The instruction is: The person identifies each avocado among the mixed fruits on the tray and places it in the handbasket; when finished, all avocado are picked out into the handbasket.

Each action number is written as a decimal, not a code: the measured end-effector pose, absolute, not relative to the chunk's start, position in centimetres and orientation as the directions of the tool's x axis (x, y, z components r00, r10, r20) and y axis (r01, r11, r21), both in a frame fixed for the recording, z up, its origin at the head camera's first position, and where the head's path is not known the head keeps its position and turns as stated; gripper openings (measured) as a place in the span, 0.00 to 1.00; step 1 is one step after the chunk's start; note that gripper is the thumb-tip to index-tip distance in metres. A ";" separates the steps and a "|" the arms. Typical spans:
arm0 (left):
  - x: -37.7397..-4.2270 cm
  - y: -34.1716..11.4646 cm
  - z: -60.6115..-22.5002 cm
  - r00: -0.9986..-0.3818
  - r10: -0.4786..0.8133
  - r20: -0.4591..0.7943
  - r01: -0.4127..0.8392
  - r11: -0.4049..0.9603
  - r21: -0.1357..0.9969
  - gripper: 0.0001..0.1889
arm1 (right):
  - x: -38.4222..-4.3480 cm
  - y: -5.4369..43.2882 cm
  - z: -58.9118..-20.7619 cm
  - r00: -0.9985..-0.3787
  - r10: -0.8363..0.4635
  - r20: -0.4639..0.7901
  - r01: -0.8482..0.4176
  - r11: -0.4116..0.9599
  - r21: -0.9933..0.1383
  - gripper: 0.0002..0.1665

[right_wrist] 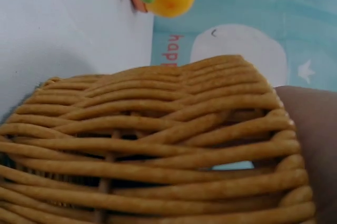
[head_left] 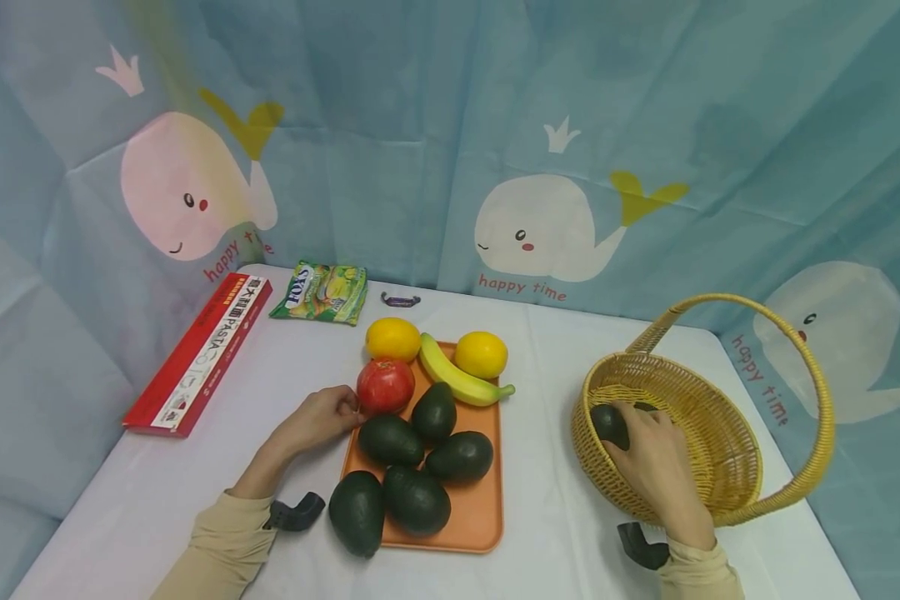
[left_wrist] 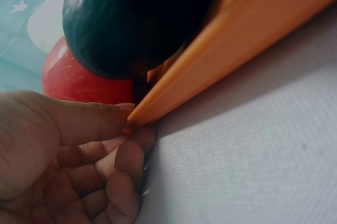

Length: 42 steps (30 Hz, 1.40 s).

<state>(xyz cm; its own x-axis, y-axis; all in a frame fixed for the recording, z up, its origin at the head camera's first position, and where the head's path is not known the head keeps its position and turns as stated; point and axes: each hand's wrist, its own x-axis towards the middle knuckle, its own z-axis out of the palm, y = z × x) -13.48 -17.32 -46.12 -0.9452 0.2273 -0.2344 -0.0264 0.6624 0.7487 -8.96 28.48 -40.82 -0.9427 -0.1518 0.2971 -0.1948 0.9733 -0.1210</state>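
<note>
An orange tray (head_left: pixel 472 521) carries several dark green avocados (head_left: pixel 416 500), a red pomegranate-like fruit (head_left: pixel 386 386), a banana (head_left: pixel 461 379) and two yellow lemon-like fruits (head_left: pixel 482 355). At its left edge, my left hand (head_left: pixel 326 418) pinches the rim between thumb and fingers, close to the red fruit; the left wrist view shows this grip (left_wrist: pixel 79 150). My right hand (head_left: pixel 656 458) reaches down into a wicker basket (head_left: pixel 720 417) and holds an avocado (head_left: pixel 609 426) near the left wall. Another dark piece (head_left: pixel 645 407) shows behind the fingers. Basket weave hides most of the hand in the right wrist view.
A red pasta box (head_left: pixel 202 354) lies at the left, with a green candy bag (head_left: pixel 322 292) and a small dark purple item (head_left: pixel 401 300) at the back. The basket's tall handle (head_left: pixel 817 400) arches over its right side. A printed curtain surrounds the white table.
</note>
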 end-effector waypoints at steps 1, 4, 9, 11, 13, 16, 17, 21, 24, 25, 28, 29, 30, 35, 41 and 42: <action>-13.5 -17.3 -46.1 -0.946 0.227 -0.233 -0.026 0.661 0.750 0.08 | -9.0 28.5 -40.8 -0.949 -0.157 0.272 -0.194 0.974 -0.118 0.34; -13.5 -17.3 -46.1 -0.946 0.227 -0.230 -0.025 0.660 0.751 0.08 | -9.1 28.7 -40.8 -0.965 -0.166 0.202 -0.190 0.976 -0.106 0.35; -13.5 -17.3 -46.1 -0.947 0.227 -0.226 -0.024 0.653 0.757 0.08 | -9.0 28.3 -40.0 -0.971 -0.164 0.176 -0.186 0.976 -0.116 0.34; -13.5 -17.3 -46.1 -0.947 0.230 -0.224 -0.022 0.651 0.759 0.08 | -8.9 27.6 -39.6 -0.949 -0.178 0.259 -0.223 0.962 -0.156 0.33; -13.5 -17.3 -46.1 -0.947 0.230 -0.225 -0.022 0.653 0.757 0.08 | -8.7 26.5 -39.3 -0.899 -0.215 0.381 -0.307 0.931 -0.199 0.31; -13.5 -17.4 -46.0 -0.947 0.225 -0.230 -0.025 0.660 0.751 0.08 | -8.4 24.0 -39.4 -0.784 -0.319 0.533 -0.478 0.857 -0.190 0.32; -13.6 -17.4 -45.9 -0.947 0.223 -0.231 -0.027 0.662 0.749 0.08 | -8.3 23.0 -39.5 -0.756 -0.355 0.549 -0.522 0.834 -0.179 0.33; -13.5 -17.3 -45.9 -0.946 0.223 -0.234 -0.031 0.657 0.753 0.07 | -7.7 19.5 -40.5 -0.720 -0.486 0.496 -0.616 0.776 -0.135 0.37; -13.5 -17.3 -45.9 -0.946 0.227 -0.232 -0.029 0.653 0.757 0.07 | -7.4 17.8 -41.4 -0.706 -0.556 0.439 -0.659 0.742 -0.120 0.37; -13.5 -17.2 -45.9 -0.946 0.228 -0.231 -0.028 0.652 0.757 0.07 | -7.4 17.4 -41.7 -0.696 -0.574 0.431 -0.674 0.730 -0.115 0.37; -13.5 -17.2 -46.0 -0.947 0.226 -0.227 -0.024 0.657 0.753 0.07 | -7.4 16.6 -42.6 -0.662 -0.619 0.423 -0.707 0.703 -0.077 0.38; -13.5 -17.2 -46.0 -0.948 0.225 -0.224 -0.021 0.659 0.752 0.07 | -7.5 16.4 -42.8 -0.651 -0.632 0.421 -0.717 0.694 -0.066 0.39; -13.5 -17.2 -46.0 -0.949 0.225 -0.220 -0.016 0.663 0.749 0.07 | -7.5 16.3 -43.1 -0.641 -0.644 0.418 -0.725 0.687 -0.053 0.40; -13.5 -17.2 -46.2 -0.954 0.226 -0.198 0.007 0.676 0.737 0.07 | -7.6 16.0 -44.3 -0.641 -0.677 0.362 -0.737 0.674 -0.045 0.43; -13.5 -17.2 -46.3 -0.955 0.225 -0.195 0.008 0.673 0.740 0.07 | -7.5 15.6 -44.8 -0.701 -0.639 0.317 -0.700 0.703 -0.129 0.38; -13.6 -17.2 -46.3 -0.955 0.225 -0.195 0.008 0.674 0.739 0.07 | -7.4 15.6 -44.8 -0.707 -0.633 0.316 -0.695 0.704 -0.145 0.38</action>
